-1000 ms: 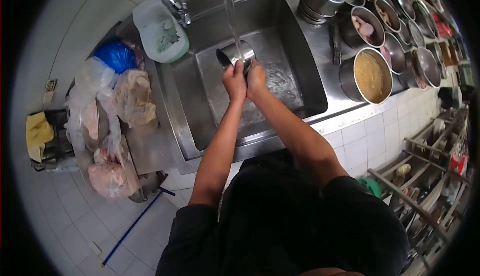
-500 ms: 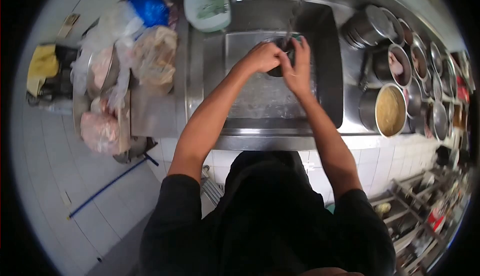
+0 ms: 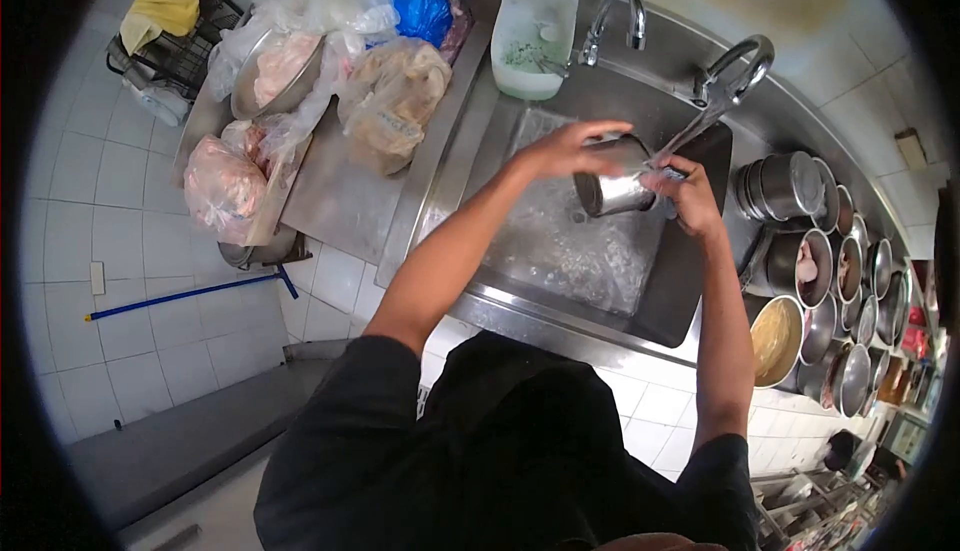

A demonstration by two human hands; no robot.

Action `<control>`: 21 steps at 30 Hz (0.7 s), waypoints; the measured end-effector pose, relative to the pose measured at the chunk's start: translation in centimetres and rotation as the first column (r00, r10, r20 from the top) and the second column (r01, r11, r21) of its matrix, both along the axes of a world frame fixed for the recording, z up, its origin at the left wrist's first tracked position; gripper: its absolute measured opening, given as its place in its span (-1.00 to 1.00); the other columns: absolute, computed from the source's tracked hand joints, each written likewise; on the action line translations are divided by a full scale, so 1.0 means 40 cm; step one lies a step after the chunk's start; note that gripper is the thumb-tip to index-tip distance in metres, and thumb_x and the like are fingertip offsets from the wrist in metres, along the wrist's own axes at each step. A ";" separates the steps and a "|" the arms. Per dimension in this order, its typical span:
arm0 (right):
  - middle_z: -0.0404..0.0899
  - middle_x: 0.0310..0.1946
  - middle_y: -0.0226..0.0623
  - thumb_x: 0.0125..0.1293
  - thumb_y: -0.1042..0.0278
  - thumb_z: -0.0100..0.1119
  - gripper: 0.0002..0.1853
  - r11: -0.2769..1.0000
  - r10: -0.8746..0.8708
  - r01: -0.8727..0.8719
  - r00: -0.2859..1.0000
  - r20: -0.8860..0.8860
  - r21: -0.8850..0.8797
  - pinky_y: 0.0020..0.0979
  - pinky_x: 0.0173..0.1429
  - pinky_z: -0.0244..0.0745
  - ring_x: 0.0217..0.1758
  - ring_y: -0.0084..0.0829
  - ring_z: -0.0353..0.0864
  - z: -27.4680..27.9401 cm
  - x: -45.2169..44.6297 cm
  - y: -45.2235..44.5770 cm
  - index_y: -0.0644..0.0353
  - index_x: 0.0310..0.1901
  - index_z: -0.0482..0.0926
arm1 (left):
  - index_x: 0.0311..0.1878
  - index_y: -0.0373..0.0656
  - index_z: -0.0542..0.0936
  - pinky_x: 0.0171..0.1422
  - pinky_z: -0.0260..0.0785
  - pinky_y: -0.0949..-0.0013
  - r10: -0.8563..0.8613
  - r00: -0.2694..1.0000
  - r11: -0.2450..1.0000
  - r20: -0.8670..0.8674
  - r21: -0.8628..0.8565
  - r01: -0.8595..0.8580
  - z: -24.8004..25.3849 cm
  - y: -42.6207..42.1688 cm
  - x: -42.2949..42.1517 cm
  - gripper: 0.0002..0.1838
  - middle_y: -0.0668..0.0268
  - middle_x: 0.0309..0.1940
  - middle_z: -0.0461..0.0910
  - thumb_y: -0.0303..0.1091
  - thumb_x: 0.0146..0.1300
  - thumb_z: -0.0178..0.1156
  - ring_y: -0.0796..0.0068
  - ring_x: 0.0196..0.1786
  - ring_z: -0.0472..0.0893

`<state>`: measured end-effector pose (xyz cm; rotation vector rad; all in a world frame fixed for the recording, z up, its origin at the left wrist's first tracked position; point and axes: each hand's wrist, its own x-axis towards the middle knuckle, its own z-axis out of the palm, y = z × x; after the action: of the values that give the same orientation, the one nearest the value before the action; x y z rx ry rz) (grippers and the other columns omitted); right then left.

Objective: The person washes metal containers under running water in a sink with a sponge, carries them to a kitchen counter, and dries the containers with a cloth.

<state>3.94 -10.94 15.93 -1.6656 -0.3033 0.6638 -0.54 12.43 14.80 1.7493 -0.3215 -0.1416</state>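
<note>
A round stainless steel pot is tilted on its side above the sink, under running water. My right hand grips it at its right end, fingers closed. Something dark shows by those fingers, too small to make out. My left hand is at the pot's upper left, fingers stretched out and partly blurred. Whether it touches the pot I cannot tell. Water from the right faucet falls beside my right hand and spreads over the sink floor.
A white tub with green-tinged contents stands at the sink's back left. Bagged food and a metal bowl lie on the left counter. Several pots line the right, one with a yellowish liquid. A second faucet is behind.
The view has turned and shifted, showing both faucets. The pot, mostly hidden between my hands before, is now plainly visible and tilted. My left hand's fingers have opened out.
</note>
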 end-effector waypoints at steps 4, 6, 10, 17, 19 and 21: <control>0.56 -0.21 -0.20 0.16 0.41 0.26 -0.66 0.911 -0.171 0.318 0.870 -0.462 0.262 -0.38 -0.06 0.48 -0.16 -0.37 0.57 -0.058 -0.014 0.051 0.36 -0.06 0.45 | 0.22 -0.12 0.40 0.19 0.30 0.19 0.387 0.922 0.905 -0.022 -0.181 -0.385 -0.104 -0.079 -0.107 -0.26 0.16 0.09 0.47 -0.08 -0.05 0.40 0.22 0.15 0.45; 0.54 -0.18 -0.20 0.22 0.33 0.19 -0.61 0.875 -0.136 0.356 0.831 -0.539 0.328 -0.35 -0.02 0.49 -0.14 -0.36 0.58 -0.029 -0.057 0.114 0.34 0.02 0.42 | 0.18 -0.09 0.42 0.20 0.30 0.15 0.367 0.853 0.754 -0.370 -0.420 -0.506 -0.161 -0.092 -0.105 -0.34 0.20 0.09 0.48 -0.02 0.02 0.31 0.22 0.14 0.46; 0.56 -0.06 -0.14 0.02 0.33 0.34 -0.44 0.931 0.208 -0.189 0.978 0.029 -0.314 -0.33 0.06 0.47 0.00 -0.26 0.56 -0.076 -0.135 0.162 0.35 0.07 0.43 | 0.09 -0.02 0.46 0.22 0.27 0.03 -0.145 0.637 0.435 -0.757 -0.627 -0.647 -0.161 -0.081 -0.097 -0.45 0.24 0.09 0.49 0.15 0.16 0.10 0.20 0.13 0.47; 0.58 -0.06 -0.05 -0.09 0.37 0.36 -0.43 0.882 0.238 -0.219 0.971 -0.008 -0.416 -0.32 0.08 0.46 -0.06 -0.32 0.61 -0.042 -0.053 0.120 0.49 -0.02 0.46 | 0.23 -0.10 0.35 0.36 0.02 -0.17 -0.145 0.586 0.540 -0.797 -0.560 -0.628 -0.150 -0.105 -0.113 -0.31 0.14 0.22 0.37 0.24 0.20 0.04 0.10 0.30 0.30; 0.58 -0.14 -0.06 -0.03 0.34 0.29 -0.48 0.999 0.054 -0.048 0.935 -0.351 0.026 -0.36 -0.03 0.50 -0.13 -0.35 0.60 -0.055 -0.024 0.123 0.48 -0.03 0.46 | 0.25 -0.13 0.31 0.38 -0.03 -0.19 -0.055 0.727 0.543 -0.685 -0.632 -0.554 -0.211 -0.138 -0.107 -0.30 0.12 0.25 0.32 0.22 0.23 0.01 0.09 0.32 0.26; 0.60 -0.15 -0.01 -0.01 0.29 0.24 -0.53 0.992 0.071 -0.095 0.966 -0.247 -0.087 -0.35 -0.01 0.48 -0.11 -0.34 0.61 -0.069 -0.034 0.126 0.48 -0.10 0.52 | 0.26 -0.14 0.29 0.36 0.01 -0.19 -0.232 0.688 0.422 -0.688 -0.708 -0.566 -0.175 -0.141 -0.095 -0.32 0.11 0.26 0.30 0.19 0.26 -0.01 0.09 0.31 0.28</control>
<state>2.56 -5.92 13.19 -1.6505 -0.1666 0.9507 -4.35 6.80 7.81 0.4844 0.3774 -0.3936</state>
